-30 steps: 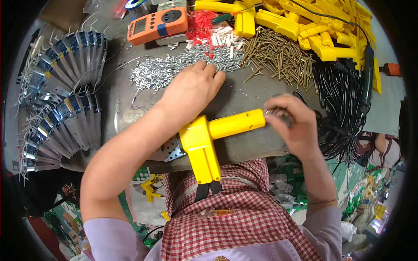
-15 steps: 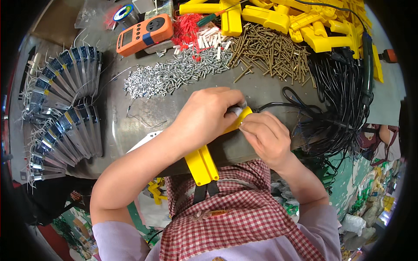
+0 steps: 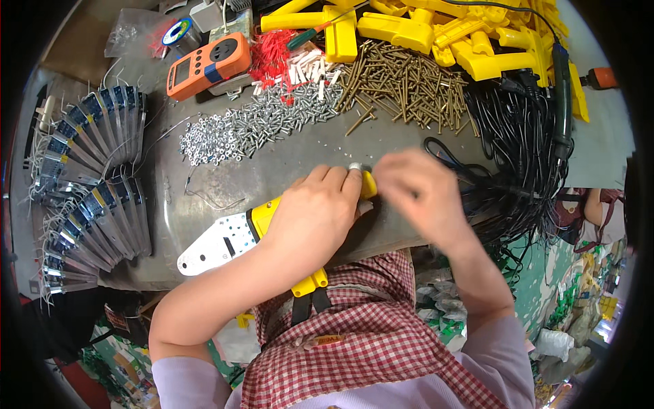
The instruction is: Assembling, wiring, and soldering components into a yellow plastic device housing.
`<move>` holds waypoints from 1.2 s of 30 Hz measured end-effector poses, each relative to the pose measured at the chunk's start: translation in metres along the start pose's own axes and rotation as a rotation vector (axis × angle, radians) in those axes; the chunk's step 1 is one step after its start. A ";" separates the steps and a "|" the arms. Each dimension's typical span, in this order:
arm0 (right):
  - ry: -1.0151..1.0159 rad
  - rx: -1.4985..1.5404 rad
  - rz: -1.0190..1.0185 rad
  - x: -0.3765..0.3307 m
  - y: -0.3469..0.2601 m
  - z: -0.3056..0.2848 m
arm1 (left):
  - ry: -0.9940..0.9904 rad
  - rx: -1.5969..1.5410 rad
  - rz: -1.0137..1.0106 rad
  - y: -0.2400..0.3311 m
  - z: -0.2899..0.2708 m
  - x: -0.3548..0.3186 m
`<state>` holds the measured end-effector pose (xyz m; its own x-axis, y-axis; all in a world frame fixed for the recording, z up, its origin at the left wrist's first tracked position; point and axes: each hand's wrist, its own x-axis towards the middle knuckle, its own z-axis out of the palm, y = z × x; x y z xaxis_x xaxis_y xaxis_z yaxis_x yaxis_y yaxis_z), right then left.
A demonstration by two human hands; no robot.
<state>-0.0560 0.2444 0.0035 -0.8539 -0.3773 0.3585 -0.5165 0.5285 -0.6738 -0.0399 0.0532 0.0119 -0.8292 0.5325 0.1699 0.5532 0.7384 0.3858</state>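
My left hand is wrapped over a yellow plastic tool housing, held at a slant above the bench's near edge. From the housing's left end sticks out a flat white plate with dark holes and a slot. A yellow handle-like part shows below my left forearm; its join to the housing is hidden. Something whitish covers a fingertip of my left hand. My right hand, smeared by motion, is beside the housing's right end; whether its fingers hold anything does not show.
Beyond my hands lie silver nuts, short screws, long brass-coloured screws and yellow housings. Black cables heap at right, with a soldering iron. Circuit boards with clear strips fan out left, near an orange meter.
The yellow housing has turned and lowered, bringing its white plate into view. My right hand has moved upward from its pinch at the housing's end and is now blurred. My left hand still holds on.
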 end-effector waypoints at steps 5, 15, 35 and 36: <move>0.138 -0.226 -0.030 0.054 0.031 0.008 | 0.029 0.080 0.076 -0.002 0.004 0.019; -0.076 -0.528 0.033 0.064 0.044 0.018 | -0.023 0.005 -0.040 -0.005 0.001 0.016; 0.130 0.191 0.235 0.001 -0.022 -0.031 | -0.040 0.289 0.685 -0.057 0.009 0.108; 0.034 0.163 0.122 -0.013 -0.028 -0.025 | 0.039 0.192 0.595 -0.053 0.004 0.104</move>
<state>-0.0322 0.2536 0.0339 -0.9124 -0.2909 0.2880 -0.3946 0.4378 -0.8078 -0.1550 0.0708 0.0050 -0.3754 0.8623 0.3397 0.9224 0.3836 0.0456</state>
